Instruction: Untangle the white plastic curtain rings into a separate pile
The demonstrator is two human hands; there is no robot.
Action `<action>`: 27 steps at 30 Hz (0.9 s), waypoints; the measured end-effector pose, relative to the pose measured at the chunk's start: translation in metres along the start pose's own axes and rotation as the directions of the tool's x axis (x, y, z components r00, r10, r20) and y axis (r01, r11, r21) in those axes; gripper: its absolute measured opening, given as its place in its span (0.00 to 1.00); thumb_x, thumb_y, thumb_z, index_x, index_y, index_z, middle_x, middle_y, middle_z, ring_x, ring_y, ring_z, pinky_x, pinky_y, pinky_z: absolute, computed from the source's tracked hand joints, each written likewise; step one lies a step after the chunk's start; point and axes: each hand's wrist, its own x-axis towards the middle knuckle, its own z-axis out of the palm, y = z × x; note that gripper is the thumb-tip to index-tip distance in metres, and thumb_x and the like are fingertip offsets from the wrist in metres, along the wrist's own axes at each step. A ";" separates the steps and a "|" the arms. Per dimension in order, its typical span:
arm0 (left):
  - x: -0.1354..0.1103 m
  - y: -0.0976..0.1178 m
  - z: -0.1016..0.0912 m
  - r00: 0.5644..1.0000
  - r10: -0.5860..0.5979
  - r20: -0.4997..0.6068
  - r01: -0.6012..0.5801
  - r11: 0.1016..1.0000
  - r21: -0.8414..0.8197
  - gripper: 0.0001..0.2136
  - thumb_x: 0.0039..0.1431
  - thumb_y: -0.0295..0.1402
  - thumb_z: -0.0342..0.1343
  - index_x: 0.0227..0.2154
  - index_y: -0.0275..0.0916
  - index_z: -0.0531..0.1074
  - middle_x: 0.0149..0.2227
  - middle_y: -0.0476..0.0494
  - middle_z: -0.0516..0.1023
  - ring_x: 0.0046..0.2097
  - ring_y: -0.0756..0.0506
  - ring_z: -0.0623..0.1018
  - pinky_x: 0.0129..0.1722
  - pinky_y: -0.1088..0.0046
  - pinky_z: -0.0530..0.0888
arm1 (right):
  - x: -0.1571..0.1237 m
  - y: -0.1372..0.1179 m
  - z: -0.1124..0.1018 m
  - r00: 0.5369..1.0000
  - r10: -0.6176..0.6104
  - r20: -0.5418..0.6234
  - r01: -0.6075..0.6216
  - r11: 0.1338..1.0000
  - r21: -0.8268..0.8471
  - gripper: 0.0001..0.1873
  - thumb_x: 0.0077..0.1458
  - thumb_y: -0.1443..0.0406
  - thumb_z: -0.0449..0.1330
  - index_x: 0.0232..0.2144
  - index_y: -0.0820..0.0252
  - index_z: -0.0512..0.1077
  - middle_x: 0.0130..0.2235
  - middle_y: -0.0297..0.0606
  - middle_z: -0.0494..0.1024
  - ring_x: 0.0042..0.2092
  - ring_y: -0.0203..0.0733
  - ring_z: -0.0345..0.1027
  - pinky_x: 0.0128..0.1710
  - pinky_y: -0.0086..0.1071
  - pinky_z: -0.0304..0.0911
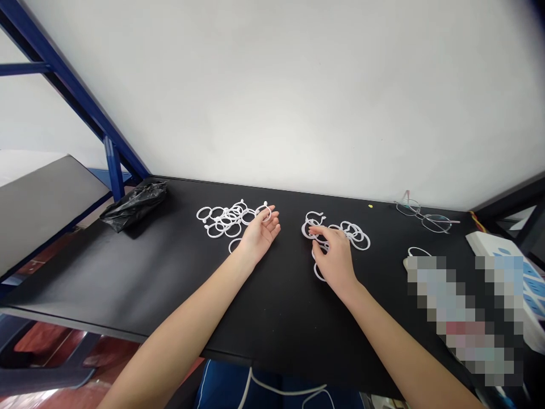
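Observation:
Two heaps of white plastic rings lie on a black table (140,272). My left hand (260,234) rests palm up at the right edge of the left heap (225,220), its fingertips pinching one white ring (264,211). My right hand (334,253) lies palm down over the left part of the right heap (355,234), index finger stretched onto a ring, with other rings partly hidden beneath it. One loose ring (234,245) lies by my left wrist.
A crumpled black plastic bag (134,204) sits at the table's back left. Wire-framed glasses (423,217) lie at the back right. A white power strip (508,255) and a blurred patch are at the right. Another ring (419,251) lies nearby. A blue steel frame (85,108) rises on the left.

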 end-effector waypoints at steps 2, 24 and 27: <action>0.000 0.000 -0.001 0.999 0.034 -0.003 -0.034 0.998 -0.055 0.06 0.62 0.26 0.51 0.39 0.34 0.72 0.25 0.51 0.73 0.24 0.56 0.73 0.27 0.81 0.71 | 0.000 -0.001 -0.001 1.000 0.003 0.010 -0.003 1.000 0.007 0.14 0.52 0.74 0.53 0.38 0.57 0.74 0.40 0.40 0.81 0.43 0.53 0.69 0.45 0.49 0.64; -0.003 0.003 -0.002 0.996 -0.037 0.077 0.038 0.999 -0.011 0.16 0.64 0.42 0.47 0.38 0.32 0.71 0.25 0.48 0.70 0.24 0.52 0.72 0.24 0.77 0.69 | 0.002 0.002 -0.001 0.999 0.014 0.032 -0.017 0.996 0.082 0.10 0.52 0.70 0.57 0.37 0.58 0.74 0.32 0.37 0.79 0.34 0.44 0.71 0.39 0.41 0.67; -0.004 0.003 0.000 0.993 -0.063 0.097 0.054 0.994 0.092 0.13 0.63 0.39 0.50 0.35 0.33 0.72 0.23 0.50 0.69 0.23 0.53 0.71 0.23 0.77 0.69 | 0.002 0.002 -0.001 0.999 0.021 0.045 -0.023 0.998 0.057 0.08 0.52 0.69 0.59 0.36 0.58 0.75 0.31 0.37 0.80 0.34 0.46 0.72 0.39 0.43 0.67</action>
